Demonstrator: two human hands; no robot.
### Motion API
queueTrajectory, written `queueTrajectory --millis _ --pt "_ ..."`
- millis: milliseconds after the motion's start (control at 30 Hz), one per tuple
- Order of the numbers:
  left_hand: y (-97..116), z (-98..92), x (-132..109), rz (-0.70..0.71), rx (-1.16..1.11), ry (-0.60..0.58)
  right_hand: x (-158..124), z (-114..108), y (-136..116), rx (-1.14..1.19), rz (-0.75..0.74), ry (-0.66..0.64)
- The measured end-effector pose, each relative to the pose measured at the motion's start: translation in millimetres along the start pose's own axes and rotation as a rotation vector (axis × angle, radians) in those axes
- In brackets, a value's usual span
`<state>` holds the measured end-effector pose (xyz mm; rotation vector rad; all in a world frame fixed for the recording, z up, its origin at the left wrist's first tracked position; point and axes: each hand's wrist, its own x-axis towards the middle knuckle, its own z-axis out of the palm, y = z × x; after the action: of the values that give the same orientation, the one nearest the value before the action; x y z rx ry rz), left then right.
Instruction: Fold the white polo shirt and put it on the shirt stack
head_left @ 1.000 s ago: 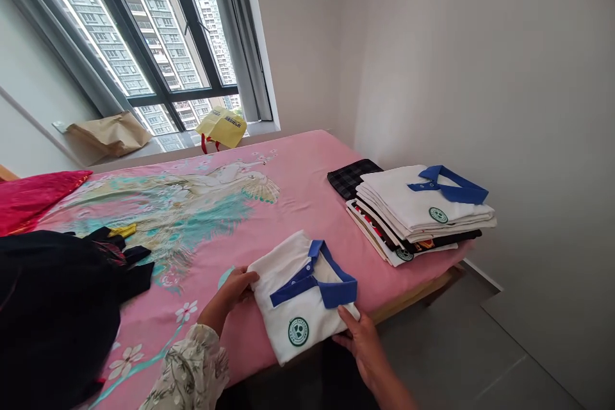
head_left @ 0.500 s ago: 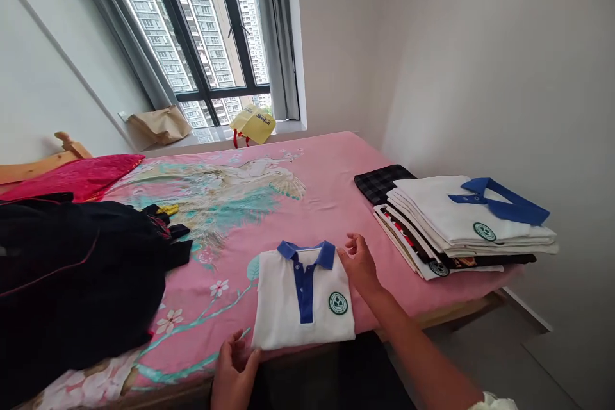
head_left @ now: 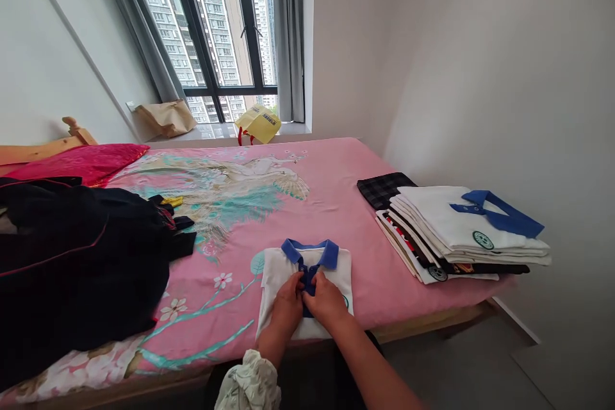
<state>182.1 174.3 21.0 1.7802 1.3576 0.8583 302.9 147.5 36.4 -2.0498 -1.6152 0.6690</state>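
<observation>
A folded white polo shirt [head_left: 340, 269] with a blue collar lies at the near edge of the bed, its front facing up. On the left side of its blue button placket, my left hand [head_left: 288, 303] pinches the cloth with closed fingers. My right hand [head_left: 328, 301] grips the placket's other side, thumb and fingers drawn together close to the left. The buttons between the fingertips are mostly hidden, and the right hand covers most of the green badge on the chest.
A stack of folded shirts [head_left: 432, 224] sits at the bed's right edge beside a folded black checked cloth [head_left: 385, 189]. Dark clothes [head_left: 86, 269] are heaped at left, near a red pillow [head_left: 91, 163]. Paper bag [head_left: 166, 118] and yellow bag [head_left: 258, 123] rest by the window.
Both hands have moved from the shirt's edges to its placket: the left up and right, the right down and left. Their fingers have closed on the cloth. The view has shifted slightly.
</observation>
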Motion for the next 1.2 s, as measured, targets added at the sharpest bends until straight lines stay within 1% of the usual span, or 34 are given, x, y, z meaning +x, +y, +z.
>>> queueTrajectory --millis 67,167,300,433,533,733,800,933,1067,1200 --pt "-5.2 -0.6 -1.3 0.008 -0.011 0.004 0.0 -1.9 -1.8 -0.081 -0.007 -0.034" --pt "-6.6 -2.4 -1.1 0.02 -0.023 0.007 -1.3 -3.5 -5.0 -0.151 -0.017 -0.069" --pt "-7.1 -3.7 1.9 0.027 -0.038 0.019 -0.1 -1.4 -7.6 -0.168 -0.042 -0.084" --pt "-8.8 -4.6 2.7 0.037 -0.063 0.024 5.3 -1.8 -10.7 -0.168 0.002 -0.1" --pt "-8.1 -4.7 1.5 0.033 -0.067 0.032 5.8 -4.3 -12.4 -0.174 0.015 -0.093" --pt "-5.6 -3.3 0.1 0.015 -0.088 0.048 -7.0 -3.2 -11.6 -0.166 -0.011 -0.057" --pt "-6.0 -4.0 0.1 0.017 -0.105 0.049 -7.9 -2.8 -12.2 -0.142 0.011 -0.043" --pt "-6.8 -6.6 -0.4 0.028 -0.125 0.055 2.3 -6.7 -13.8 -0.095 0.107 -0.024" --pt "-5.4 -8.1 -2.0 0.04 -0.122 0.048 14.3 -12.6 -12.3 -0.076 0.123 -0.029" --pt "-3.5 -7.7 -4.3 0.044 -0.113 0.04 17.3 -12.9 -11.1 -0.068 0.137 -0.042"
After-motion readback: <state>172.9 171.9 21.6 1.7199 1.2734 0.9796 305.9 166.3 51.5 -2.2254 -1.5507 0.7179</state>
